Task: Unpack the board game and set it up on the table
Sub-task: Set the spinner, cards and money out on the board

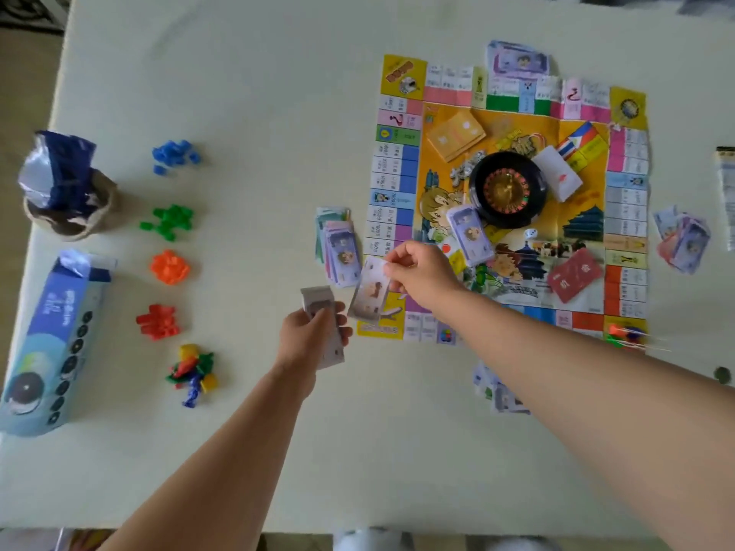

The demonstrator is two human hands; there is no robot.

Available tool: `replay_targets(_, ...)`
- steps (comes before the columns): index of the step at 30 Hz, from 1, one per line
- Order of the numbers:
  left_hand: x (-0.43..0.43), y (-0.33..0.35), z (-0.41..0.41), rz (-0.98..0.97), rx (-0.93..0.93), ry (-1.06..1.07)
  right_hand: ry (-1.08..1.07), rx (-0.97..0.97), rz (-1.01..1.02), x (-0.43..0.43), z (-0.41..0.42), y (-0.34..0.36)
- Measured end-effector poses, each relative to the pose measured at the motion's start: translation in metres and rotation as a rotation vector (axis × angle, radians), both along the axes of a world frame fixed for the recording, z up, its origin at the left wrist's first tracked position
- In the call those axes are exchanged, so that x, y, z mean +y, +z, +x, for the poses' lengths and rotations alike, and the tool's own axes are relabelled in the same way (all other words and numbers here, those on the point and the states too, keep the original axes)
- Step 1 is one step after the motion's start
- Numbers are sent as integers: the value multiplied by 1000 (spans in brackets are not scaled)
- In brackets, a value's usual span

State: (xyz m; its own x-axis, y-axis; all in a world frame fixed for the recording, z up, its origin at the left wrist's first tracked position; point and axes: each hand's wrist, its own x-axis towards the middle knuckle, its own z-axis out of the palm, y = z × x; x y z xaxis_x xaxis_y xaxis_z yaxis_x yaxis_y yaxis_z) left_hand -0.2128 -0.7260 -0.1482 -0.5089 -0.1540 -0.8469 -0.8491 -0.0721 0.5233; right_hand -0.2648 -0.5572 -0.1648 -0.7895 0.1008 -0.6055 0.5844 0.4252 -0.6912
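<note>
The paper game board [513, 113] lies flat at the right of the white table [258, 93]. A black roulette wheel [503, 188], yellow cards [455, 133], a red card [574, 274] and a white card [557, 173] sit on it. My left hand [308, 338] grips a stack of play money [328, 344] left of the board's near corner. My right hand [417, 272] pinches a single banknote [368, 290] just above the board's left edge. Beside that note lies a pile of banknotes [338, 244].
Piles of blue [175, 155], green [169, 220], orange [169, 266] and red [157, 322] pieces line the left side, with mixed pawns [193, 373] below. A blue box [47, 347] and a bag in a basket [65, 192] stand at the left edge. More money lies around the board.
</note>
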Motion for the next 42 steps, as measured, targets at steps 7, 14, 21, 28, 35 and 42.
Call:
replay_targets(7, -38, -17, -32, -20, 54, -61, 54, 5, 126, -37, -49, -16)
replay_targets(14, -16, -12, -56, -46, 76, -167, 177, -17, -99, -28, -43, -9)
replay_targets(21, 37, -3, -85, -8, 109, -252, 148, 87, -125, 16, -60, -3)
replay_targets(28, 101, 3, -108, -107, 132, -256, 55, 20, -115, 103, -88, 9)
replay_targets(35, 177, 2, -148, -148, 132, -260, 137, -79, -31, 190, -118, 14)
replay_targets(42, 240, -2, -201, -102, 144, -196, -18, -51, -40, 256, -164, 3)
